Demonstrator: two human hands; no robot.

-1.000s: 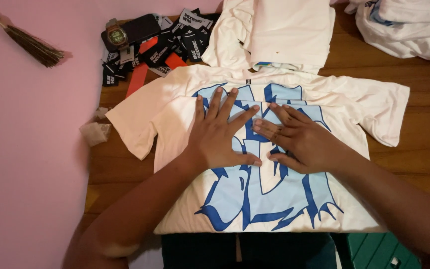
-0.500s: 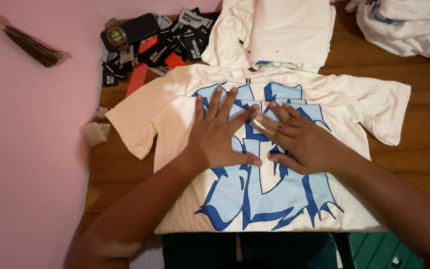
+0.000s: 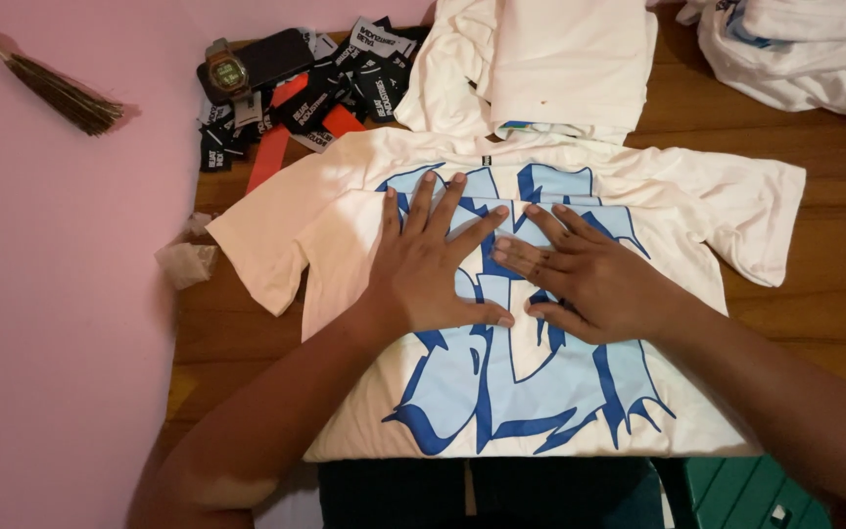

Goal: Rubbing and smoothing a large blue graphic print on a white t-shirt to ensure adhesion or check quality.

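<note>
Both sets of fingers lie spread wide and flat, holding nothing: the left hand (image 3: 430, 274) and right hand (image 3: 587, 279) press side by side, fingertips almost meeting, on the blue print of the shirt (image 3: 531, 392). The shirt lies directly under them, spread print-up on the bench (image 3: 834, 294), sleeves out to each side. It looks soft, light and limp; edges or shoulders seem the best places to pinch. More shirts (image 3: 550, 69) and black tags (image 3: 335, 88) lie beyond.
</note>
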